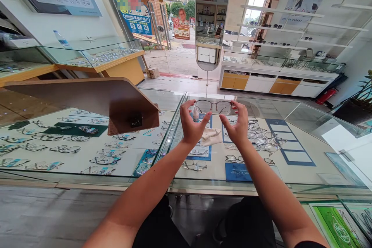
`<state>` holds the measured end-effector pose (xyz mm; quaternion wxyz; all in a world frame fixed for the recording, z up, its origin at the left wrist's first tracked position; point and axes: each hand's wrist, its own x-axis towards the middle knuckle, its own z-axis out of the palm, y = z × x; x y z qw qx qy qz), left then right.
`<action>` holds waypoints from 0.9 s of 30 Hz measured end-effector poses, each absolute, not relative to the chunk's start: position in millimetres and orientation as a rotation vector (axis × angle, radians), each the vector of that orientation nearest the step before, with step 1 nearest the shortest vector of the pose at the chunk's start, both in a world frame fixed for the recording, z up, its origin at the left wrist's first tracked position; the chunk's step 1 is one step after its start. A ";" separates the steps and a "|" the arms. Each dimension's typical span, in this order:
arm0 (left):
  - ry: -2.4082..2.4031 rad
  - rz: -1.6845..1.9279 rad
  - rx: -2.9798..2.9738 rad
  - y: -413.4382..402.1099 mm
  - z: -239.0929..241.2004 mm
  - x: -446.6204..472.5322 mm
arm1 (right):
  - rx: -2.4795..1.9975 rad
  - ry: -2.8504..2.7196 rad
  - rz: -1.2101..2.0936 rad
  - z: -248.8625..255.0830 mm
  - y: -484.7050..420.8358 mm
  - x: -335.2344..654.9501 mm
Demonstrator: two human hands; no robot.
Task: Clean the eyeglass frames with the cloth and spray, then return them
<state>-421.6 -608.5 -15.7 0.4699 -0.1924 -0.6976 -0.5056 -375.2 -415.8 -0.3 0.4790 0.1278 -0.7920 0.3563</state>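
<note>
A pair of thin dark-rimmed eyeglasses is held up in front of me, above the glass counter. My left hand grips its left side, fingers at the rim's outer edge and thumb pointing inward below. At the other end, my right hand pinches the frame's right side in the same way. Below the hands, a crumpled pale cloth lies on the counter near a small clear bottle, partly hidden behind my left hand. Many more eyeglasses are heaped to the right of my right hand.
Glass cases with rows of eyeglasses spread leftward. A brown wooden panel juts over them. Ahead stands an oval mirror; display shelves hang at the right. A blue-framed card lies at the counter's right, a blue leaflet nearer me.
</note>
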 end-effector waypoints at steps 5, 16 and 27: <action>-1.698 -1.238 -0.487 -608.1 -15.0 -421.0 | 0.307 -1.936 0.890 -1.3 -415.4 -375.5; -1.698 -1.234 -0.489 -607.8 -14.8 -420.9 | 0.307 -1.940 0.888 -1.6 -414.2 -375.8; -1.695 -1.217 -0.509 -608.9 -14.0 -420.9 | 0.288 -1.981 0.901 -1.8 -415.7 -374.1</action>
